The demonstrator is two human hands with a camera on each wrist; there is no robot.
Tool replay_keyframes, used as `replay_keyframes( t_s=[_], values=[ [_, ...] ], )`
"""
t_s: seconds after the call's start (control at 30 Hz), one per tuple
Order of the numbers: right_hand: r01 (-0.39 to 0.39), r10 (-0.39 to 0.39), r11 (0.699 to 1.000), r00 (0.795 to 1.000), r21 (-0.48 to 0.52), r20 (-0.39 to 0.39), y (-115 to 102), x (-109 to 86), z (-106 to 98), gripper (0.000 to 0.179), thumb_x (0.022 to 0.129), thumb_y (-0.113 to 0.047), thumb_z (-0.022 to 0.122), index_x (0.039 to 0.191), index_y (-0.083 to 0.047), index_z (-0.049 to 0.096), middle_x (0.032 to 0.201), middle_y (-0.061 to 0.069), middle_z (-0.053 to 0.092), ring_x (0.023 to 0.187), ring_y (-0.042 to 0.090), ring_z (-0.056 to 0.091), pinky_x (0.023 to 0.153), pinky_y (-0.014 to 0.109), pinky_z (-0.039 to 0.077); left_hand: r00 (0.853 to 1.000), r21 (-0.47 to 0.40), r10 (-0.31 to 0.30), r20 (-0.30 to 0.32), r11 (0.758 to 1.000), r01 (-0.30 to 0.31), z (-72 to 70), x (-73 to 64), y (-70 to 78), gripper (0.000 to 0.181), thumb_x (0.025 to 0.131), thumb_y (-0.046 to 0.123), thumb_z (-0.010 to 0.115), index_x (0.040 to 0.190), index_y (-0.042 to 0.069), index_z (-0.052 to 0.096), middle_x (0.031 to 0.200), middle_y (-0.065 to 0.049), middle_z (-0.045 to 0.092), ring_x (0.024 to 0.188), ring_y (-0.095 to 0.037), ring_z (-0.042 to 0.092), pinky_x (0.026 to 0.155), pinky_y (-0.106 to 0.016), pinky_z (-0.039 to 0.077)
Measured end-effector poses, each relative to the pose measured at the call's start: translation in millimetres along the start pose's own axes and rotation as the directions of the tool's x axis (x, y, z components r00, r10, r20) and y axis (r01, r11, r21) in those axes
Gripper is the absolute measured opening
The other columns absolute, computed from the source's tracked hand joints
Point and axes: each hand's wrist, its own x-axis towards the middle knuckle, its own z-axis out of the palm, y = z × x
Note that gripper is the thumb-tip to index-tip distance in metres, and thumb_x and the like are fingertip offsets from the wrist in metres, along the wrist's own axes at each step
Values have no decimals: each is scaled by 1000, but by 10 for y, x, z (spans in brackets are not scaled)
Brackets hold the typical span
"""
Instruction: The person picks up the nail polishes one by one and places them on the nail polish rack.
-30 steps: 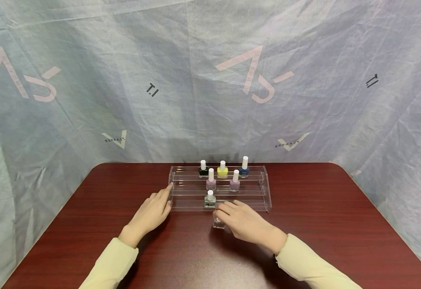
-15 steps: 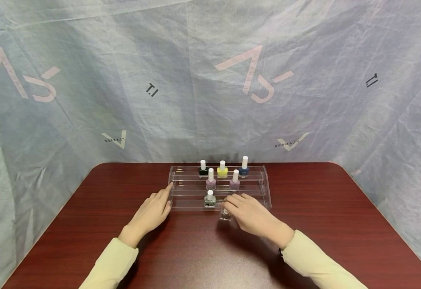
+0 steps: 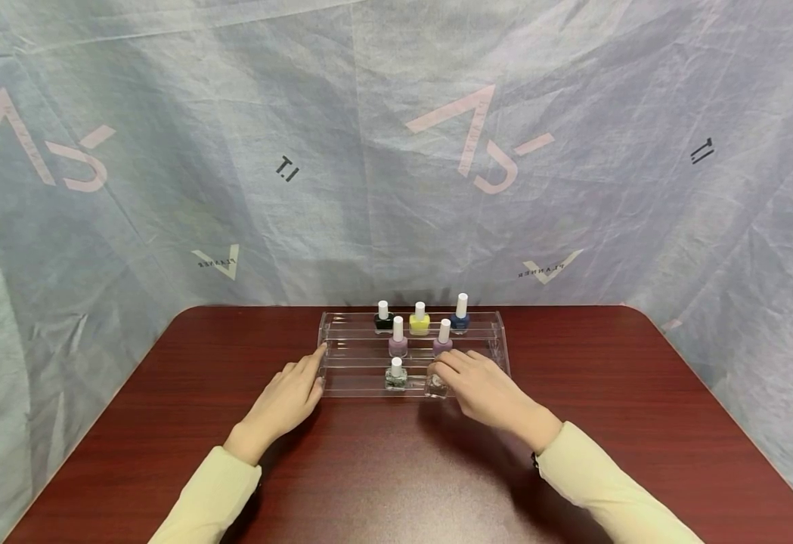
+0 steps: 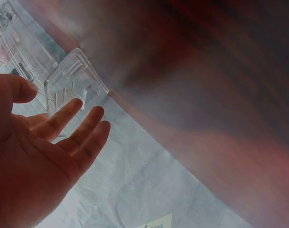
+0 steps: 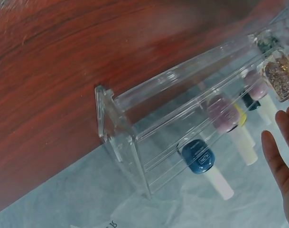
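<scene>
A clear stepped acrylic rack (image 3: 355, 384) stands on the table, its left end touched by the straight fingers of my left hand (image 3: 280, 403). My right hand (image 3: 484, 389) pinches a clear nail polish bottle with glitter (image 5: 280, 78) by its top, over the front tier. To its left on that tier stands a glittery green-grey bottle (image 3: 396, 378). Two mauve bottles, one at left (image 3: 398, 345) and one partly behind my right fingers (image 3: 442, 345), occupy the middle tier. Along the back are a black bottle (image 3: 383, 320), a yellow bottle (image 3: 419, 323) and a blue bottle (image 3: 460, 321).
The rack stands near the back edge of the dark red wooden table (image 3: 369, 468). Behind and beside the table hangs a grey printed cloth (image 3: 342, 189).
My right hand has carried the glitter bottle back and to the right, from in front of the rack to over its front tier. The left hand has stayed at the rack's end.
</scene>
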Motion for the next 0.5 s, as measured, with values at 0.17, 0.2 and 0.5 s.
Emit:
replay_keyframes(
  t_s=[0.17, 0.2, 0.5],
  values=[
    [-17, 17, 1000, 1000, 8, 1, 55, 5, -7, 35, 71, 6, 56, 100, -14, 59, 94, -4, 58, 83, 14, 57, 72, 28, 47, 1000, -1, -1, 6, 1000, 1, -10, 1, 2, 55, 94, 22, 43, 144, 9, 26, 131, -14, 50, 111, -35, 52, 92, -50, 42],
    [-20, 20, 1000, 1000, 8, 2, 66, 6, -4, 36, 71, 7, 56, 100, -14, 59, 94, -4, 58, 83, 15, 56, 73, 28, 47, 1000, -2, -2, 7, 1000, 2, -13, 1, 4, 55, 94, 22, 43, 145, 9, 26, 131, -14, 50, 111, -35, 52, 93, -50, 42],
    [-28, 28, 1000, 1000, 2, -14, 157, 13, 44, 31, 74, 3, 60, 101, -13, 60, 94, -3, 59, 81, 15, 57, 70, 28, 46, 1000, -4, -8, 12, 1000, 8, -10, 0, 1, 55, 94, 21, 43, 145, 10, 25, 132, -13, 50, 112, -35, 52, 92, -50, 42]
  ],
)
